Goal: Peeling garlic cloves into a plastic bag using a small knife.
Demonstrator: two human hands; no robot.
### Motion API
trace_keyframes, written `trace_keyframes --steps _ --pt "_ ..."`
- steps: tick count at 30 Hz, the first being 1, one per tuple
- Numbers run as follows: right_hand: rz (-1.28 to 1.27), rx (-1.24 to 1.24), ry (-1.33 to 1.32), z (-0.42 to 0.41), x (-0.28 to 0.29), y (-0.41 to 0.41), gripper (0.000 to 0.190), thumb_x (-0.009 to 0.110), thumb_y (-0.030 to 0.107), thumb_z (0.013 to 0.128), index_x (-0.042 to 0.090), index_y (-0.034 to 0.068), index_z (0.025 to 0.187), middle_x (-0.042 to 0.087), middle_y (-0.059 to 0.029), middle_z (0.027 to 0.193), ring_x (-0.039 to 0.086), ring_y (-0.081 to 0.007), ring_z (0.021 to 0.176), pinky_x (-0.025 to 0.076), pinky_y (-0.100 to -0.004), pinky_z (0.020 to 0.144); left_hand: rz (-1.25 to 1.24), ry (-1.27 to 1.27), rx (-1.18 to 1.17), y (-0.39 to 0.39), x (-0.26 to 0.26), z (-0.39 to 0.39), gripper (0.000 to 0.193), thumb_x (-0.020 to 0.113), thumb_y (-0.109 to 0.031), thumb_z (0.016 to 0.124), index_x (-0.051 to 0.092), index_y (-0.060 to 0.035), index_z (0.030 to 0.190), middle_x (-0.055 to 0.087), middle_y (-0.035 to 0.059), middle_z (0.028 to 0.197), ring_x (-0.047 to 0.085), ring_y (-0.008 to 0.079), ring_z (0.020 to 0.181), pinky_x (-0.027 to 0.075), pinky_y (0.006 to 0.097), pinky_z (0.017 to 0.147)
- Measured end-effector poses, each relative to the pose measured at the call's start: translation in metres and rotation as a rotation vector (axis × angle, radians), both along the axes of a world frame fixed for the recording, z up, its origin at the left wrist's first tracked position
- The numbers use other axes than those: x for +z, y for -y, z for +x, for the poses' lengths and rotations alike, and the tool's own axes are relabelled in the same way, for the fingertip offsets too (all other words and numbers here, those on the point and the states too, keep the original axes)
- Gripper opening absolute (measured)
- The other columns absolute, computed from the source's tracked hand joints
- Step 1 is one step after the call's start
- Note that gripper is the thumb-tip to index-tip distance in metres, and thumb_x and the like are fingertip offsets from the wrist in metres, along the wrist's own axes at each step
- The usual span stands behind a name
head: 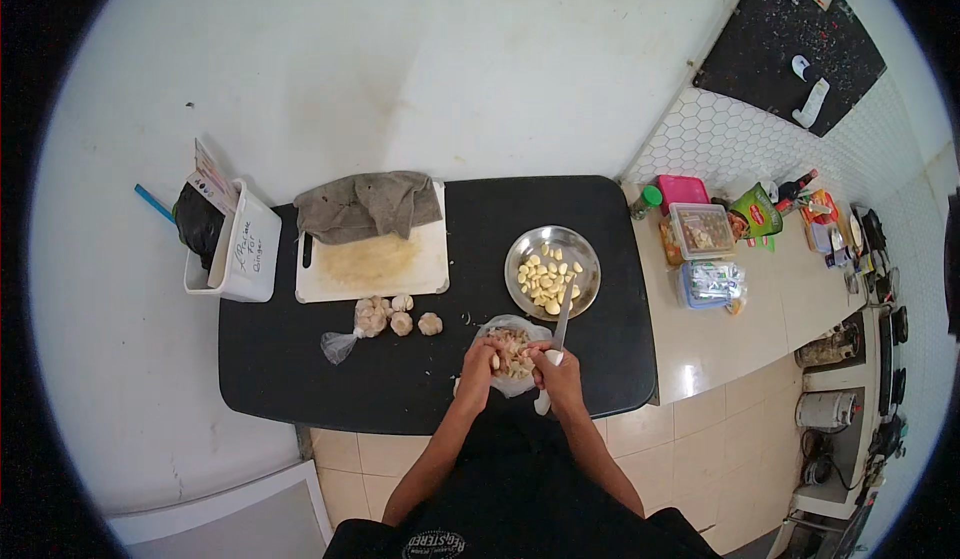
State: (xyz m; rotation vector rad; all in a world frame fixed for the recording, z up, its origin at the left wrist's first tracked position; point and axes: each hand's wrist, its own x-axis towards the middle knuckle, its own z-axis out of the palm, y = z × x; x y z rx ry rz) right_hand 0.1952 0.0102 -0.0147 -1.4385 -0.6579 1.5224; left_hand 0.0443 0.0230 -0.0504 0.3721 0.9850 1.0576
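My right hand [559, 379] is closed on the white handle of a kitchen knife [562, 326], whose blade points up over the rim of a round steel plate [513, 289] of peeled garlic cloves [546, 280]. My left hand [477, 371] has its fingertips around a pale garlic clove [496, 362]. Both hands are over a clear plastic bag [517, 387] that holds garlic skins [513, 345]. To the left lie a knotted plastic bag of garlic bulbs [370, 317] and several loose bulbs [430, 324].
A white cutting board [367, 278] with a grey cloth [367, 206] lies at the back left of the black table [337, 394]. A white bin [255, 251] stands at its left corner. Food containers [701, 230] and a green-lidded jar [646, 203] are on the right counter [675, 334].
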Motion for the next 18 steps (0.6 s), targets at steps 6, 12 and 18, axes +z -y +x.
trace_keyframes --steps 6,12,18 --pt "0.054 -0.016 0.085 -0.004 0.000 0.000 0.009 0.061 0.011 0.089 0.062 0.002 0.090 0.049 0.0040 0.059 0.040 -0.0025 0.046 0.030 -0.0188 0.040 0.183 -0.400 -0.128 0.005 0.030 0.020 0.021 0.064 -0.022 0.088 0.060 -0.0037 0.098 0.056 -0.0013 0.077 0.049 0.0053 0.068 0.039 0.0209 0.060" --pt "0.091 -0.010 0.148 -0.005 -0.003 -0.002 0.008 0.059 0.011 0.089 0.060 0.002 0.089 0.057 0.0011 0.064 0.042 -0.0029 0.047 0.031 -0.0188 0.040 0.197 -0.402 -0.100 0.004 0.032 0.020 0.022 0.064 -0.022 0.087 0.063 -0.0021 0.098 0.055 -0.0021 0.074 0.047 0.0043 0.067 0.039 0.0198 0.060" --pt "-0.029 -0.041 -0.060 -0.003 -0.008 0.000 0.013 0.060 0.015 0.089 0.060 0.002 0.090 0.062 -0.0038 0.071 0.046 -0.0054 0.048 0.036 -0.0210 0.042 0.070 -0.153 -0.116 0.005 0.021 0.014 0.019 0.060 -0.019 0.091 0.060 -0.0024 0.102 0.054 -0.0013 0.074 0.045 0.0048 0.062 0.036 0.0199 0.054"
